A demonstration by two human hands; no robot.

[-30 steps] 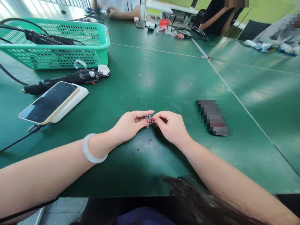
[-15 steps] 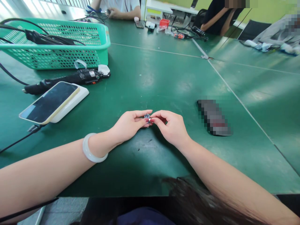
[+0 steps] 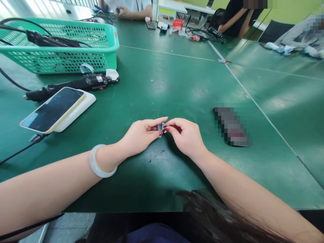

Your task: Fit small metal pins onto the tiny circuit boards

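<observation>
Between the thumb and fingers of my left hand [image 3: 139,136] is a small grey-blue block-like part [image 3: 160,127] with an open, hollow face and dark edges. Its exact kind is too small to make out. My right hand [image 3: 186,136] meets it from the right, thumb and index finger pinched together at the part's right side. A tiny pale bit shows at those fingertips, but I cannot tell what it is. Both hands are held low over the green table [image 3: 162,175], near its front edge.
To the left, a phone [image 3: 54,109] leans on a white stand [image 3: 78,114], with a black electric screwdriver [image 3: 76,86] behind it. A green basket [image 3: 106,50] holds black cabled tools. A blurred dark object [image 3: 231,128] lies right. People sit at the far side.
The small part has turned slightly in my left fingers, so its hollow face shows more. My right fingertips have drawn a little to the right of it.
</observation>
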